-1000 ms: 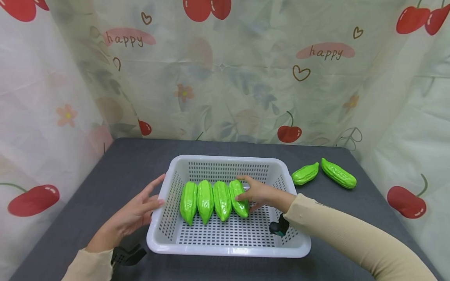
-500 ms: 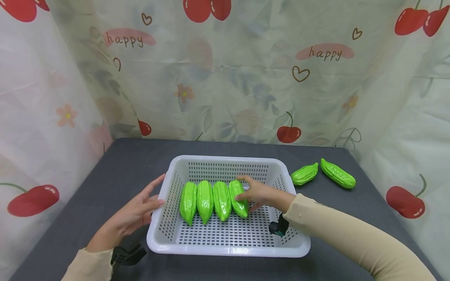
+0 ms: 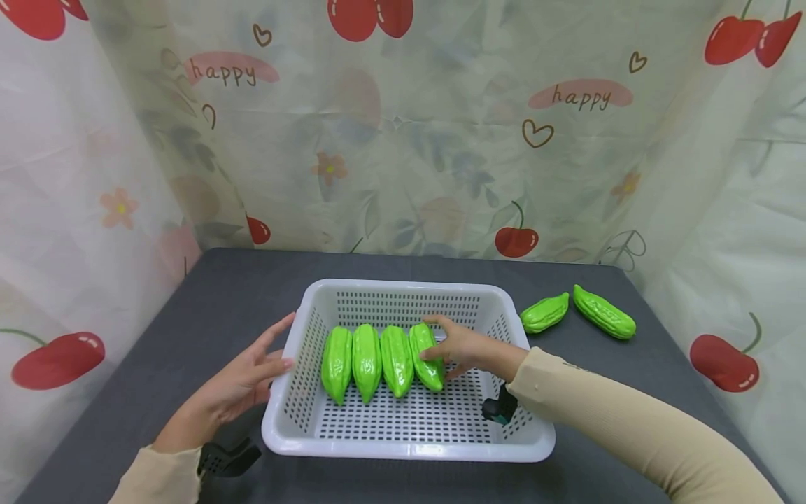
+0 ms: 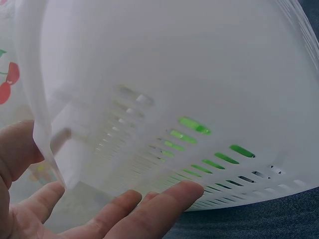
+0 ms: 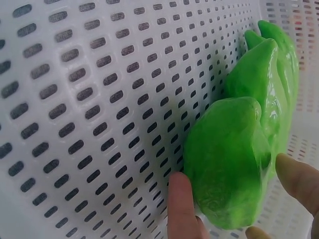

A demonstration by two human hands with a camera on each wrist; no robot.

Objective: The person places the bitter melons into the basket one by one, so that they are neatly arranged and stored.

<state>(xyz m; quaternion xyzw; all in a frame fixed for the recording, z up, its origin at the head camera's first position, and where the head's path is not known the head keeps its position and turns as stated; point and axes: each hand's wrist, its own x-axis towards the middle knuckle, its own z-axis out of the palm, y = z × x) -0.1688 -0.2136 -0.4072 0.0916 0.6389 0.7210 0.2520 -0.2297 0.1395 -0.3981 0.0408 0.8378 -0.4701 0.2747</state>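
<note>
A white perforated plastic basket (image 3: 409,448) stands on the table. Several glossy green bitter melons (image 3: 366,360) lie side by side in it, roughly parallel. The right hand (image 3: 462,344) reaches inside and grips the rightmost bitter melon (image 3: 429,357), thumb on one side and fingers on the other. In the right wrist view, fingertips (image 5: 180,199) flank that bitter melon (image 5: 224,164), which rests on the basket floor. On the left, the left hand (image 3: 248,374) holds the basket's side, thumb at the rim and fingers (image 4: 164,211) along the outer wall.
Two more bitter melons, one (image 3: 545,313) near the basket's right rim and one (image 3: 604,313) farther right, lie on the dark table (image 3: 264,273). A printed curtain (image 3: 403,175) encloses the back and sides. Black wrist straps (image 3: 228,458) sit on both wrists.
Both hands and the bitter melons hold their places. Only a very slight shift of the whole head view shows.
</note>
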